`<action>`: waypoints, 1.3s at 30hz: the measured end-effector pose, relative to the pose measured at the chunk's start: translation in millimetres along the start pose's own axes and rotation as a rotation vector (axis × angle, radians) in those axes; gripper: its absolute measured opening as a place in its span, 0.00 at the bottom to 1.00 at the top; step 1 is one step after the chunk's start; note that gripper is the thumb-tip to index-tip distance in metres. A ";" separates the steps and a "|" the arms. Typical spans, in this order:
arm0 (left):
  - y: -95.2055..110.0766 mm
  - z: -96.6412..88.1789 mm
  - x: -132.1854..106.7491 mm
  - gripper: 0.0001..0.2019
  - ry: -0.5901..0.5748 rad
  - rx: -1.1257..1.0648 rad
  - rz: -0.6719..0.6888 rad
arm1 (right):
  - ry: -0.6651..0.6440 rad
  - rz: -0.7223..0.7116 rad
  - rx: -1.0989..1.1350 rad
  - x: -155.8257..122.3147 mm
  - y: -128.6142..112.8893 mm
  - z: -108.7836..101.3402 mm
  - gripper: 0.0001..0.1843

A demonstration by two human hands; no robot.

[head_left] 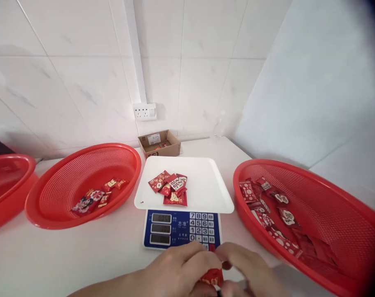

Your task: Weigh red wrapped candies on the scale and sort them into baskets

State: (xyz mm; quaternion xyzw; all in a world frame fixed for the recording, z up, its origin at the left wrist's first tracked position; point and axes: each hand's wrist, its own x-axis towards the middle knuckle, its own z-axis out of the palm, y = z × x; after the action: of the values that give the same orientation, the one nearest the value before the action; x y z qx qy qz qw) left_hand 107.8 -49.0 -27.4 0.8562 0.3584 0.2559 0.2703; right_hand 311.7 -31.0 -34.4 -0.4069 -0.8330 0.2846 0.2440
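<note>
Both hands meet just in front of the scale's keypad, at the bottom of the view. Between the fingers of my left hand (181, 268) and my right hand (252, 268) is a small red packet (212, 277) with gold print, partly covered by the fingers. A small dark thing shows below it, too hidden to name. Behind the hands stands a digital scale (183, 231) with a blue panel and a white pan (206, 181). Several red printed packets (175, 199) lie in a loose pile on the pan's left half.
To the right, a red mesh basket (298, 171) holds many red packets. Another red basket (57, 175) on the left holds a few packets, with a further red basket (8, 198) at the left edge. A small cardboard box (162, 152) sits behind the scale, below a wall socket (144, 111).
</note>
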 end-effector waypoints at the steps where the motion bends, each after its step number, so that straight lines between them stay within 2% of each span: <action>1: -1.2 3.0 -7.5 0.12 -0.002 -0.061 -0.046 | -0.090 -0.033 0.043 2.7 -8.7 8.8 0.33; 4: -5.2 7.1 -27.3 0.12 -0.024 -0.225 -0.219 | -0.270 -0.032 0.180 10.6 -23.4 36.2 0.38; 7: -9.3 6.2 -42.4 0.09 -0.062 -0.380 -0.437 | -0.382 0.008 0.319 12.3 -25.1 58.1 0.38; 10: -14.7 2.6 -51.3 0.10 -0.119 -0.480 -0.619 | -0.393 0.026 0.330 10.3 -25.0 72.6 0.37; 12: -19.2 -0.1 -54.0 0.11 -0.157 -0.458 -0.674 | -0.368 0.027 0.292 10.1 -25.9 78.7 0.38; 18: -29.3 -7.2 -58.7 0.07 -0.247 -0.241 -0.599 | -0.303 0.041 0.132 15.1 -28.3 83.7 0.32; 23: -31.5 -13.5 -67.8 0.12 -0.269 -0.389 -0.495 | -0.285 -0.042 0.167 15.0 -34.3 86.0 0.35; 28: -34.2 -16.9 -75.6 0.16 -0.274 -0.374 -0.396 | -0.289 -0.084 0.161 16.1 -42.8 89.3 0.41; 33: -40.9 -8.8 -80.7 0.17 -0.260 -0.302 -0.461 | -0.235 -0.213 0.066 20.1 -24.6 110.2 0.41; 36: -50.6 -1.5 -83.2 0.18 -0.161 -0.265 -0.324 | -0.142 -0.300 0.021 22.8 -6.5 123.5 0.38; 39: -58.2 -11.2 -85.0 0.15 0.051 -0.197 -0.253 | 0.018 -0.292 0.027 21.2 2.3 110.7 0.37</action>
State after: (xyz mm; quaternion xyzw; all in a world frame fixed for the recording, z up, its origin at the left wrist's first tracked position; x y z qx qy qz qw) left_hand 21.1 -74.9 -77.7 0.7668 0.4433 0.2755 0.3737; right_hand 230.7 -42.9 -111.8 -0.2807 -0.8772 0.2537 0.2955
